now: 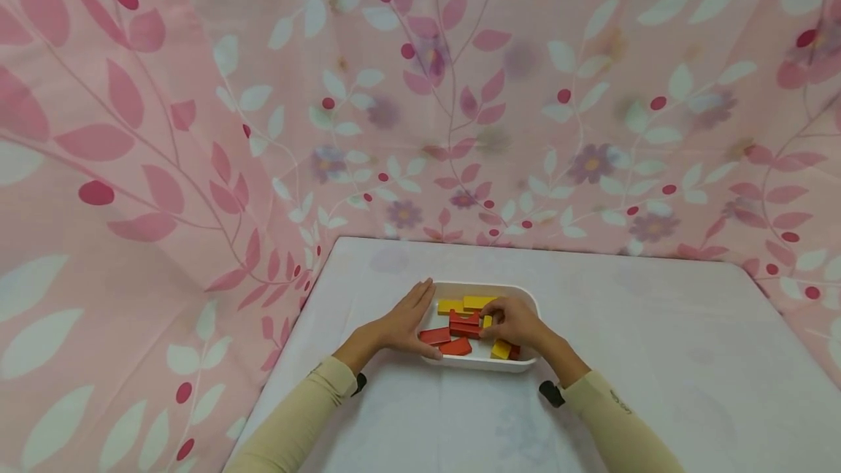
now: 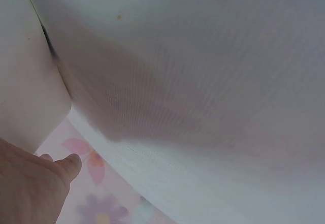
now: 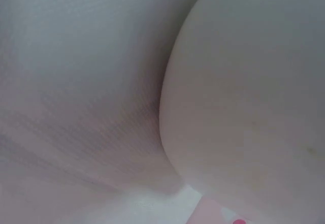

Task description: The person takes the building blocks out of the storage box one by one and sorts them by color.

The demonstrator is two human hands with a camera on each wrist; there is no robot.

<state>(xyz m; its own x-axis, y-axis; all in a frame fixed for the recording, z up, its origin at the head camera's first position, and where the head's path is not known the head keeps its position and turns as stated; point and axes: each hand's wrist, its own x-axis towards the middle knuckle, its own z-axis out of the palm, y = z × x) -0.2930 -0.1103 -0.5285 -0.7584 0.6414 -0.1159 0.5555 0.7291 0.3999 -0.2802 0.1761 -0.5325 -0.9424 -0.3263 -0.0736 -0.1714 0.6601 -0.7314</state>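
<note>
Inside the white tray [image 1: 482, 364], I see a small yellow block [image 1: 488, 322] pinched by the curled right hand [image 1: 517, 322], beside a red arched block [image 1: 465, 318]. The left hand [image 1: 402, 321], fingers straight, thumb spread, rests against the tray's left end. White cloth [image 1: 657, 334] lies underneath.

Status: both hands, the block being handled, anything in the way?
Left hand at left end of white tray. Right hand pinching small yellow block. Red blocks close on its left.
</note>
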